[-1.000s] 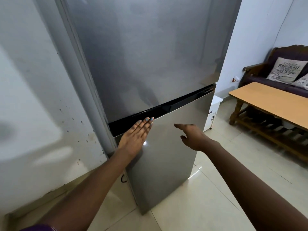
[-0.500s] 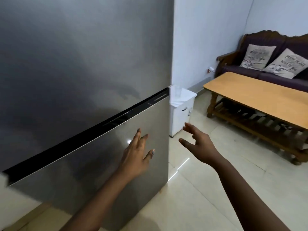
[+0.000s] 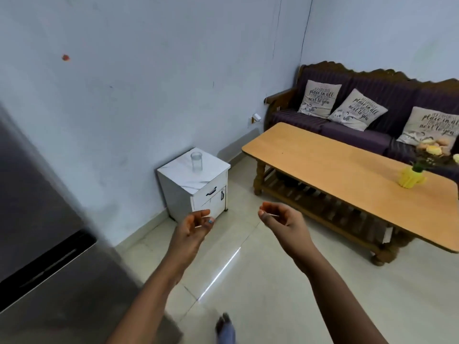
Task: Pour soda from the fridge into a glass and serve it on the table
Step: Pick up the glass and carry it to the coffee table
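A clear empty glass (image 3: 196,161) stands upright on a small white cabinet (image 3: 213,194) against the wall. The steel fridge (image 3: 37,244) fills the lower left, its doors shut, blurred by motion. A long wooden table (image 3: 335,165) stands to the right. My left hand (image 3: 192,228) hovers in the air in front of the cabinet, fingers loosely curled, holding nothing. My right hand (image 3: 280,219) hangs at the same height between cabinet and table, also empty with fingers apart. No soda is in view.
A yellow vase with flowers (image 3: 412,177) sits on the table's right part. A purple sofa (image 3: 360,135) with printed cushions runs behind the table. Pale tiled floor (image 3: 260,281) lies between fridge, cabinet and table. My foot (image 3: 224,327) shows at the bottom.
The view has swung right, away from the fridge door toward the cabinet and table. My left hand has come off the fridge door; both hands now hang in the air.
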